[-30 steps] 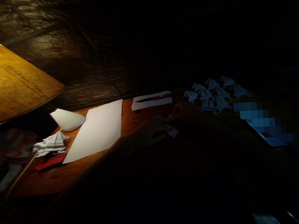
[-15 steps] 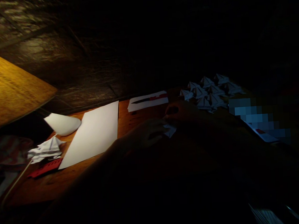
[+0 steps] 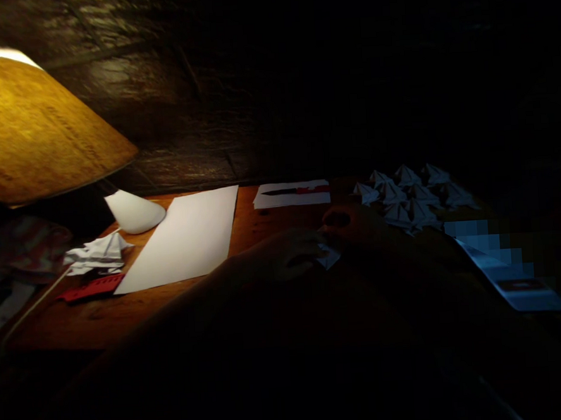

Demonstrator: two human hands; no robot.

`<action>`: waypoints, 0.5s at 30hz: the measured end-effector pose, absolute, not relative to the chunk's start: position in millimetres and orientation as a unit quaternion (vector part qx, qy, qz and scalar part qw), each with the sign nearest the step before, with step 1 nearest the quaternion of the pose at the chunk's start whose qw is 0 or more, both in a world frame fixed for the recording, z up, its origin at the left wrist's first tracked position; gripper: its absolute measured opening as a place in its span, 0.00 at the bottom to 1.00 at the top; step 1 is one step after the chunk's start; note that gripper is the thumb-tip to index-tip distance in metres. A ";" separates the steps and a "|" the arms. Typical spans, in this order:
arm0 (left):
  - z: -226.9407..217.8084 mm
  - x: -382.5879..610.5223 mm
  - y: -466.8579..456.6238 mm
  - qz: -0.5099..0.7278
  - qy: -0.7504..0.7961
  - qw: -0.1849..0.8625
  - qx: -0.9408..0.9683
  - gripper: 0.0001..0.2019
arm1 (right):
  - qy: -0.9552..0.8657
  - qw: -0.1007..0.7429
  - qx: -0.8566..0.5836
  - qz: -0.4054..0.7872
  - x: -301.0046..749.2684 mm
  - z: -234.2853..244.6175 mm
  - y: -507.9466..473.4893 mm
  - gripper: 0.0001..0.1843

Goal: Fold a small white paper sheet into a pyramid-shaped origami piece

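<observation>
A small folded piece of white paper (image 3: pixel 329 256) is held between my two hands over the dark middle of the table. My left hand (image 3: pixel 287 254) comes in from the left, its fingers closed on the paper's left side. My right hand (image 3: pixel 350 225) bends over the paper from the right, thumb and finger pinched at its upper edge. Deep shadow hides most of both hands and the exact folds. Behind them a knife (image 3: pixel 293 190) with a red handle lies on a stack of small white paper sheets (image 3: pixel 273 201).
Several folded paper shapes (image 3: pixel 403 196) stand at the back right, near a lit phone screen (image 3: pixel 513 278). A large white sheet (image 3: pixel 182 241) lies left, beside a lamp's white base (image 3: pixel 135 212), its yellow shade (image 3: pixel 52 129), crumpled paper (image 3: pixel 97 253) and a red strip (image 3: pixel 91 287).
The camera view has tilted and shifted, so the table things sit further right and more of the lampshade and phone shows. Both hands keep their hold on the small paper.
</observation>
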State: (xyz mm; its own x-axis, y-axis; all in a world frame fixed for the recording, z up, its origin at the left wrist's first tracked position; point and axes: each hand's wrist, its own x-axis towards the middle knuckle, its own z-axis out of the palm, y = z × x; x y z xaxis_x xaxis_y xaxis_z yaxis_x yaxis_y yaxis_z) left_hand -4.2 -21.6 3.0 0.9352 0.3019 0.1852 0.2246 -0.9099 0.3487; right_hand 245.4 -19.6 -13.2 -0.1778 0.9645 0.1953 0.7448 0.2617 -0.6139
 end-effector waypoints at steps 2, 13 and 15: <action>4.6 -3.4 -23.6 0.124 0.134 0.160 0.970 0.16 | -0.754 0.294 -0.553 0.198 246.3 -13.8 -20.1 0.08; 3.2 -2.4 -21.2 0.154 0.117 0.135 0.972 0.18 | -0.771 0.271 -0.537 0.209 252.4 -11.4 -16.0 0.09; 2.3 -2.7 -21.0 0.158 0.118 0.130 0.972 0.18 | -0.773 0.270 -0.532 0.215 253.9 -11.4 -15.4 0.09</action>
State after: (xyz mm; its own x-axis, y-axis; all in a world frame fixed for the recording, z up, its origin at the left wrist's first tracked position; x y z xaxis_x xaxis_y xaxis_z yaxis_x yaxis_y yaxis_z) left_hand -2.7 -21.0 2.3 0.9223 0.2704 0.2762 0.1879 -0.9381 0.2908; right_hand 253.9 -15.4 -11.4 -0.2872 0.9392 0.1882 0.7065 0.3404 -0.6205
